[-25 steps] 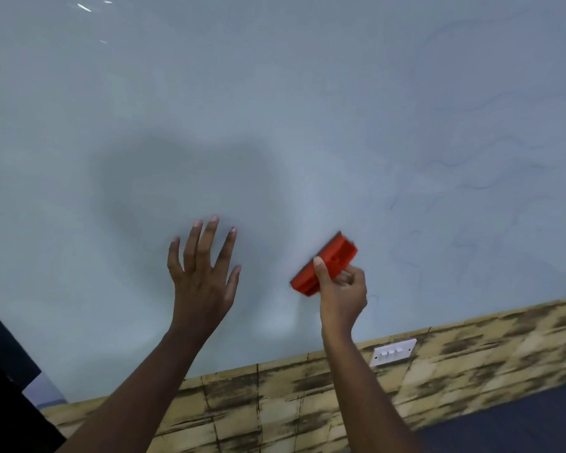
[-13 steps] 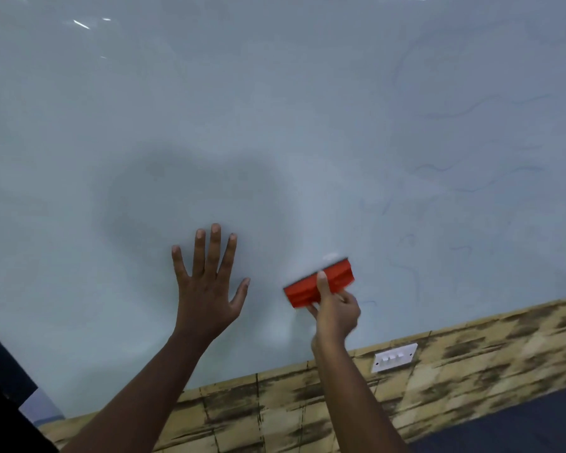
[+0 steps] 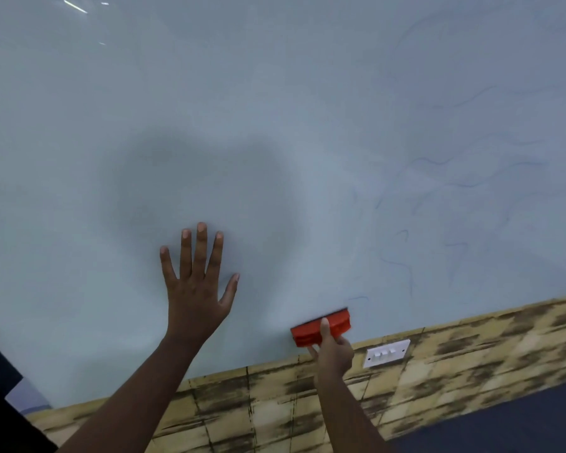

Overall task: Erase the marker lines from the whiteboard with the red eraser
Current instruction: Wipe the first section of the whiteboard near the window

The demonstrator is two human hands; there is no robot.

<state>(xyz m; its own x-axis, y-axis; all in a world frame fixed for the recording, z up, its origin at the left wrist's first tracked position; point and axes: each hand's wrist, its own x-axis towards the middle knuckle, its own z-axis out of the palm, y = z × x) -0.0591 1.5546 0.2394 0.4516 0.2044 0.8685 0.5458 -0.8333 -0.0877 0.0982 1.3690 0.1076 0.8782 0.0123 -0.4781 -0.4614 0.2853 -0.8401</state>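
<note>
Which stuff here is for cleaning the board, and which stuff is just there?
For the job:
red eraser, held by the right hand
whiteboard
faint blue marker lines
left hand, flat on the board

Just there:
white switch plate
brick-pattern wall

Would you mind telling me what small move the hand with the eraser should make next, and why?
Probably sweep the red eraser up and to the right. The right hand holds it near the whiteboard's bottom edge, and faint blue marker lines lie above and right of it. The left hand rests flat on the board.
</note>
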